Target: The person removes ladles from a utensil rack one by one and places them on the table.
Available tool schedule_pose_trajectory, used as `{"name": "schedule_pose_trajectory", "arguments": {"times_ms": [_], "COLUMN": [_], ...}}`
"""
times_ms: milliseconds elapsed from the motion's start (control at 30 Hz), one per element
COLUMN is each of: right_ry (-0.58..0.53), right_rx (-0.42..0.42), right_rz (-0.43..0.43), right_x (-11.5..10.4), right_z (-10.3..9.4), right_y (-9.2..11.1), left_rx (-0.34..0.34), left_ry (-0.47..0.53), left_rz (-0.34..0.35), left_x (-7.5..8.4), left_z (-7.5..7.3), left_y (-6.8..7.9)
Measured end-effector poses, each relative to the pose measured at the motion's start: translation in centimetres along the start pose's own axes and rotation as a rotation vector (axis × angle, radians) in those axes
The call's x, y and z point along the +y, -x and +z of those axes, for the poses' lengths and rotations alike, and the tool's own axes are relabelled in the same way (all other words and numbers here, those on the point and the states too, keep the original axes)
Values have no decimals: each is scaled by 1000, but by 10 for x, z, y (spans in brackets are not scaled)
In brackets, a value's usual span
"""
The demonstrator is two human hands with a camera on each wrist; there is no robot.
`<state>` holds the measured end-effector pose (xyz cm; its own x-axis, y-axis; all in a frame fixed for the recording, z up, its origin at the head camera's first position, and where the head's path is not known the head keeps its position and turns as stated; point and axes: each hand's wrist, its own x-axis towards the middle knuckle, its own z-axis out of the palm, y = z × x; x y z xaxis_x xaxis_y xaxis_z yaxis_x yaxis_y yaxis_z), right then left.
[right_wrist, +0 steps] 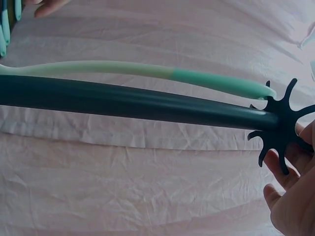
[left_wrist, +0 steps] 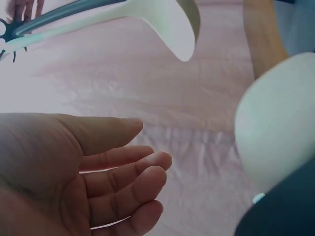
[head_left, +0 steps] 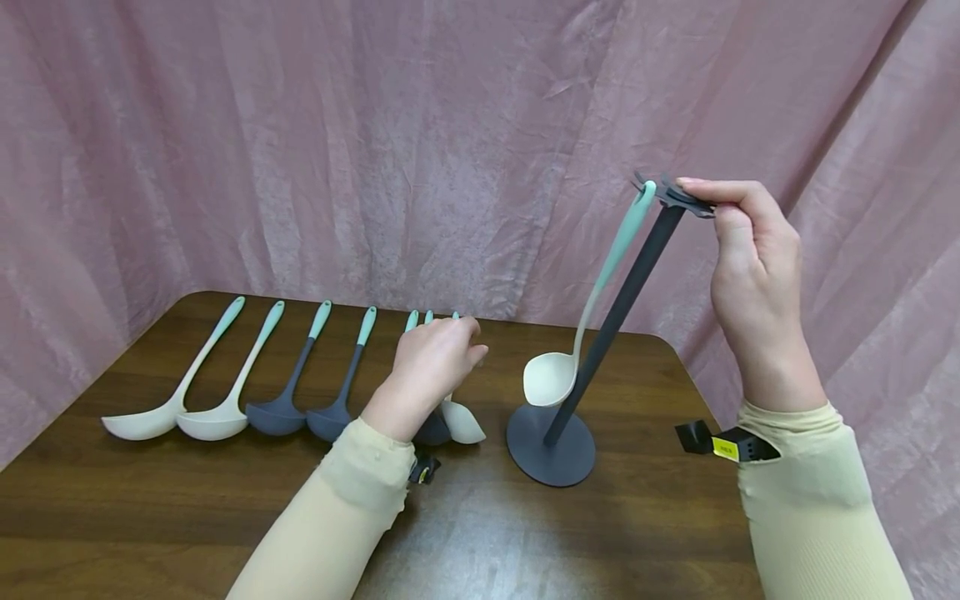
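Observation:
My right hand pinches the hooked top of a dark grey utensil stand between thumb and fingers. From one of its hooks hangs a white ladle with a mint handle, its bowl low beside the pole. In the right wrist view the curved hooks fan out around the pole's end. My left hand is over the right end of a row of utensils, fingers loosely bent and holding nothing. It partly hides a dark ladle and a white-headed utensil there.
Left of that hand, two white ladles and two dark grey ladles lie side by side, mint handles pointing away. Everything stands on a brown wooden table. A pink curtain hangs behind its far edge.

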<state>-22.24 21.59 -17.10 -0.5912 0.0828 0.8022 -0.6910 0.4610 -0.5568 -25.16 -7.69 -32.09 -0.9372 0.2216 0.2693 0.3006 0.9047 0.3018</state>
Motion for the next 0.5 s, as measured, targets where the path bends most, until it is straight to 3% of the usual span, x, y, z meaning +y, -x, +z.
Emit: {"name": "schedule_pose_trajectory", "arguments": {"times_ms": [200,500], "right_ry": [-55,-86], "right_rx": [-9,-33], "right_rz": [19,24], "right_x": [-2,-4], "right_z": [0,2], "right_y": [-1,-2], "left_rx": [30,53], "left_ry": [29,157], "left_rz": [45,101], "left_x": [9,19], "left_z": [-6,-12], "left_y": [4,8]}}
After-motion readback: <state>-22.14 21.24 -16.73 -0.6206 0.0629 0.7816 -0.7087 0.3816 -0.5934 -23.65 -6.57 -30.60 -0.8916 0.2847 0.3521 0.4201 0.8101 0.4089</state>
